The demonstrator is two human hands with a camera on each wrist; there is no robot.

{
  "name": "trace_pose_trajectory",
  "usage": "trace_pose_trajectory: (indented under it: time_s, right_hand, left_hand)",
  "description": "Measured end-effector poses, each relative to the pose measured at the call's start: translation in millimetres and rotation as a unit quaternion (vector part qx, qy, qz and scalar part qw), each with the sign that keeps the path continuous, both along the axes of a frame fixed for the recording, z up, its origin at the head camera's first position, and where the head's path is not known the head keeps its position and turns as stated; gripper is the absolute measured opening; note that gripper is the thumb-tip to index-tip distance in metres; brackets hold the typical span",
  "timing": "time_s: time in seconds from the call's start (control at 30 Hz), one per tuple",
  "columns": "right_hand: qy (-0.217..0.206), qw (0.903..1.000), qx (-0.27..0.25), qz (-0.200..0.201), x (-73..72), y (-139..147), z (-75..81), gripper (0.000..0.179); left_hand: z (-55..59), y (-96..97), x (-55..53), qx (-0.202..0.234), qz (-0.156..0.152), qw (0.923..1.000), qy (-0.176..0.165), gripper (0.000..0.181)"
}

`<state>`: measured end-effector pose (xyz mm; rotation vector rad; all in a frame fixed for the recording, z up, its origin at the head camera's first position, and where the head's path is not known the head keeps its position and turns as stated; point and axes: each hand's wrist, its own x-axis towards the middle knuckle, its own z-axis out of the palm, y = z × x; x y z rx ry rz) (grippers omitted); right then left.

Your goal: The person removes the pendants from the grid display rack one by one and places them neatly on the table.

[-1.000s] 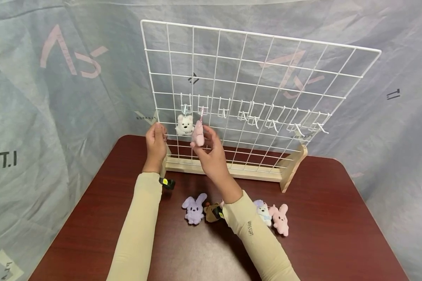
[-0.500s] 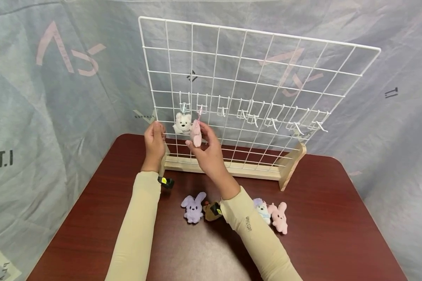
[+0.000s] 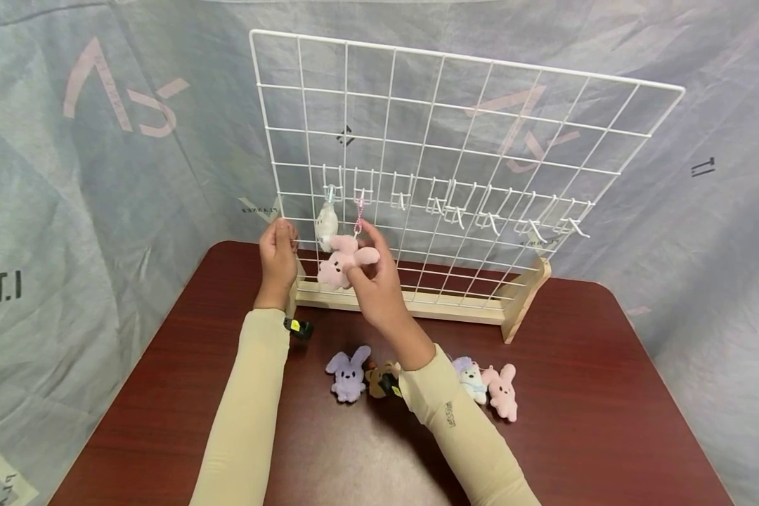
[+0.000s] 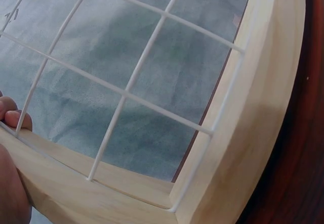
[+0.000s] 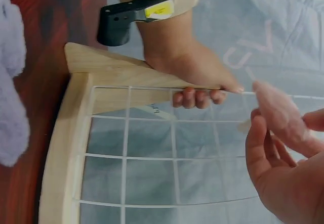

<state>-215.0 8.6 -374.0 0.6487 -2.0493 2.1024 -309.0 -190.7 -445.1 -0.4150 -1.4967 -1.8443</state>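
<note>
My left hand (image 3: 279, 254) grips the left side of the white wire grid rack (image 3: 468, 56), its fingers curled round the edge in the right wrist view. My right hand (image 3: 379, 284) holds a pink bunny plush keychain (image 3: 336, 267) between thumb and fingers. The bunny lies tilted, its face turned down to the left. Its pink beaded strap (image 3: 360, 211) runs up to the second hook from the left. Just beside it, a white bear plush (image 3: 326, 226) hangs from the first hook, turned sideways. In the right wrist view the bunny (image 5: 281, 113) is blurred.
Several bare white hooks (image 3: 495, 223) line the grid to the right. A wooden base (image 3: 443, 306) with end feet (image 3: 523, 302) supports it. On the dark red table lie a purple bunny (image 3: 348, 378), a brown plush (image 3: 376, 379), a white plush (image 3: 473, 383) and another pink bunny (image 3: 502, 395).
The pink bunny has turned from side-on to tilted, its face now visible. The white bear has swung from facing front to sideways. My left hand keeps its grip on the rack.
</note>
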Motion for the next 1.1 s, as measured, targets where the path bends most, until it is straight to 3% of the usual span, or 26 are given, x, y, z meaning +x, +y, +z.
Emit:
trace_pose_trajectory:
  time_s: [0.33,0.57,0.87,1.1]
  right_hand:
    - [0.039,0.9942,-0.061,0.079,12.0,5.9,20.0,0.08]
    - [0.047,0.9901,-0.094,0.094,18.3,7.2,28.4,0.079]
    - [0.092,0.9842,-0.122,0.09,26.7,12.1,35.0,0.07]
    - [0.069,0.986,-0.127,0.083,32.0,13.9,32.8,0.061]
  left_hand:
    - [0.5,0.8,1.7,-0.011,0.007,0.9999,0.002,0.05]
    - [-2.1,0.3,2.0,-0.013,0.009,0.9999,-0.001,0.048]
    - [-4.6,0.0,-0.3,-0.014,0.011,0.9998,0.002,0.053]
    - [-1.0,0.3,0.5,-0.003,0.001,1.0,-0.005,0.05]
